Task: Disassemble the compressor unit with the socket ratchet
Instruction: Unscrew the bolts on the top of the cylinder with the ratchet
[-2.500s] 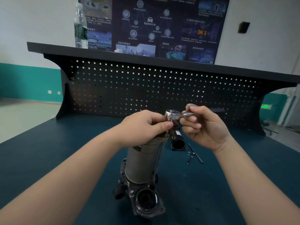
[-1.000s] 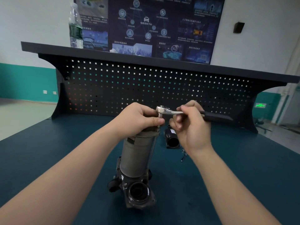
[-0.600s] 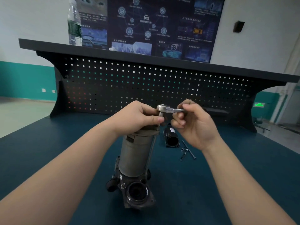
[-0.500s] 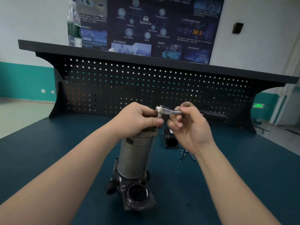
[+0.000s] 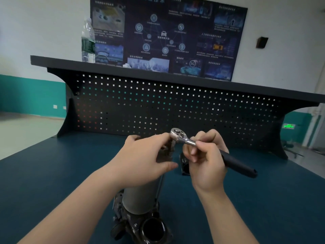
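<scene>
Here the compressor stands upright on the near middle of the blue bench. The left hand wraps around its top end, fingers curled. The right hand pinches the ratchet by its metal neck, the head seated over the compressor's top and the black handle pointing right. A small black cylinder lies just beyond, between the hands.

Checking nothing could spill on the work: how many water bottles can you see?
1. The bottle stands upright on the shelf above the pegboard, at its left end, in front of the poster. Nothing suggests another, though the hands hide part of the bench.
</scene>
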### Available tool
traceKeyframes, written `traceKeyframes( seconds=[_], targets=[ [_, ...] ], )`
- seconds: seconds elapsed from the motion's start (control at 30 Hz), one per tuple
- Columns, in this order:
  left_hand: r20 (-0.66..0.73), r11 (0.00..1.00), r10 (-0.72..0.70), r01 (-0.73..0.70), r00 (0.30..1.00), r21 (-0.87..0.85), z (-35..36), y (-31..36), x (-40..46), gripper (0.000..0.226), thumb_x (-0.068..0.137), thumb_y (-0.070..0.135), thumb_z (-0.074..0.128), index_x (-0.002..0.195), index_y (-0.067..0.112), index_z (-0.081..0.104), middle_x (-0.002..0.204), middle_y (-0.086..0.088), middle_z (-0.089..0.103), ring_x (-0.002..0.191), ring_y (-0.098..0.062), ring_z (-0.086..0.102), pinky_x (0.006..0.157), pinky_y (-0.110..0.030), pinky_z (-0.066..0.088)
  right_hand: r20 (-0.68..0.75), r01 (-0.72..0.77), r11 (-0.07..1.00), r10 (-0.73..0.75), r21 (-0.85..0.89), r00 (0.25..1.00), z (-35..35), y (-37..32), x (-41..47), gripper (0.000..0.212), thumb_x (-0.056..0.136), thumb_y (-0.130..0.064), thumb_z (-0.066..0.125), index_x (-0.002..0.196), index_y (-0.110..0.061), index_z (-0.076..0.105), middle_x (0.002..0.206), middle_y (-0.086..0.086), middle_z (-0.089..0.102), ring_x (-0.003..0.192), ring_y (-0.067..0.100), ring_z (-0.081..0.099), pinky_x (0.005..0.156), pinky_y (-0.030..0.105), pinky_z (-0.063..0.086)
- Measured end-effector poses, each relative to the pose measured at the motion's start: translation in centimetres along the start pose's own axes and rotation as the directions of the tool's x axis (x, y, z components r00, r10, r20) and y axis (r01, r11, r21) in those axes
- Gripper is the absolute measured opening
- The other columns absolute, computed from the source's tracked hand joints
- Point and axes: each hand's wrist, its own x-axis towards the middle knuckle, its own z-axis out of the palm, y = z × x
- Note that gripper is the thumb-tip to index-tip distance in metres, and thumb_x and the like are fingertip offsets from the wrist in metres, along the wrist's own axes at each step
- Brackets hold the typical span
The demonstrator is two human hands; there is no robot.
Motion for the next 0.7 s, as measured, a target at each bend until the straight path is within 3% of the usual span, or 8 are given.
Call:
traceKeyframes(
  seconds=[0.13, 0.23, 0.3, 0.37, 0.43, 0.47, 0.57, 0.7],
  targets=[
    [0.002, 0.986, 0.03, -0.03, 1.0, 0.165, -0.1, -0.1, -0.4, 0.043, 0.082, 0.067, 0.05, 0.116, 0.041, 0.046, 0.122, 0.026, 0.045, 0.115, 0.0, 0.047, 0.095, -0.035, 0.035, 0.148, -0.039, 0.99, 0.019, 0.135, 0.989, -1.0, -0.1, 0.9, 0.019, 0.064, 0.004, 0.038, 0.055, -0.012, 0.036, 0.047, 0.005, 0.038, 0.041, 0.013, 0.031, 0.047, 0.024, 0.028],
    [-0.092, 0.966, 0.041, -0.016, 0.995, 0.257, 0.5, 0.5, -0.6, 0.049, 0.075, 0.076, 0.027, 0.091, 0.037, 0.052, 0.095, 0.021, 0.056, 0.102, 0.001, 0.045, 0.079, -0.03, 0.032, 0.281, -0.142, 0.968, 0.08, 0.209, 0.956, -1.6, -0.1, 1.8, 0.026, 0.057, -0.003, 0.056, 0.059, -0.009, 0.031, 0.046, 0.004, 0.04, 0.039, 0.013, 0.03, 0.045, 0.024, 0.028],
    [-0.187, 0.964, -0.011, 0.061, 0.982, 0.261, 1.0, 0.9, -0.8, 0.064, 0.07, 0.08, 0.014, 0.092, 0.037, 0.056, 0.089, 0.019, 0.059, 0.1, 0.001, 0.047, 0.074, -0.027, 0.036, 0.353, -0.27, 0.931, 0.173, 0.246, 0.92, -1.9, 0.0, 2.9, 0.04, 0.051, -0.014, 0.072, 0.059, -0.011, 0.033, 0.046, 0.004, 0.041, 0.038, 0.012, 0.031, 0.044, 0.021, 0.032],
    [-0.22, 0.956, -0.059, 0.118, 0.974, 0.268, 1.1, 1.1, -1.0, 0.07, 0.067, 0.083, 0.013, 0.095, 0.037, 0.057, 0.097, 0.021, 0.061, 0.119, 0.003, 0.044, 0.076, -0.026, 0.04, 0.397, -0.424, 0.87, 0.307, 0.252, 0.865, -2.3, 0.3, 4.2, 0.04, 0.046, -0.016, 0.078, 0.059, -0.012, 0.04, 0.047, 0.004, 0.042, 0.035, 0.011, 0.033, 0.041, 0.018, 0.032],
    [-0.177, 0.935, -0.056, 0.114, 0.983, 0.335, 1.1, 1.4, -1.4, 0.058, 0.066, 0.083, 0.024, 0.092, 0.037, 0.047, 0.111, 0.029, 0.058, 0.14, -0.001, 0.028, 0.079, -0.028, 0.042, 0.462, -0.574, 0.774, 0.419, 0.268, 0.781, -2.6, 0.5, 5.0, 0.038, 0.046, -0.012, 0.081, 0.062, -0.01, 0.046, 0.049, 0.004, 0.044, 0.034, 0.01, 0.036, 0.039, 0.018, 0.032],
    [-0.15, 0.919, -0.045, 0.1, 0.988, 0.382, 1.2, 1.6, -1.6, 0.051, 0.067, 0.082, 0.032, 0.092, 0.039, 0.042, 0.114, 0.028, 0.056, 0.138, -0.004, 0.032, 0.08, -0.029, 0.042, 0.504, -0.63, 0.723, 0.447, 0.284, 0.74, -2.7, 0.7, 5.2, 0.036, 0.048, -0.01, 0.081, 0.063, -0.009, 0.048, 0.049, 0.003, 0.045, 0.034, 0.01, 0.038, 0.037, 0.019, 0.033],
    [-0.101, 0.854, -0.063, 0.106, 0.993, 0.51, 1.3, 2.5, -2.1, 0.05, 0.068, 0.081, 0.04, 0.093, 0.038, 0.03, 0.114, 0.019, 0.051, 0.106, -0.013, 0.051, 0.074, -0.032, 0.036, 0.593, -0.707, 0.645, 0.46, 0.289, 0.661, -3.1, 0.8, 5.4, 0.024, 0.054, -0.008, 0.08, 0.065, -0.008, 0.058, 0.05, 0.002, 0.048, 0.036, 0.008, 0.042, 0.037, 0.019, 0.036],
    [-0.07, 0.778, -0.141, 0.154, 0.988, 0.609, 1.4, 2.9, -2.5, 0.058, 0.068, 0.081, 0.038, 0.109, 0.04, 0.032, 0.132, 0.009, 0.042, 0.101, -0.019, 0.049, 0.071, -0.035, 0.033, 0.633, -0.729, 0.627, 0.452, 0.276, 0.628, -3.3, 0.4, 5.2, 0.018, 0.062, -0.007, 0.076, 0.069, -0.006, 0.06, 0.052, 0.004, 0.05, 0.038, 0.009, 0.045, 0.04, 0.019, 0.035]
  ],
)
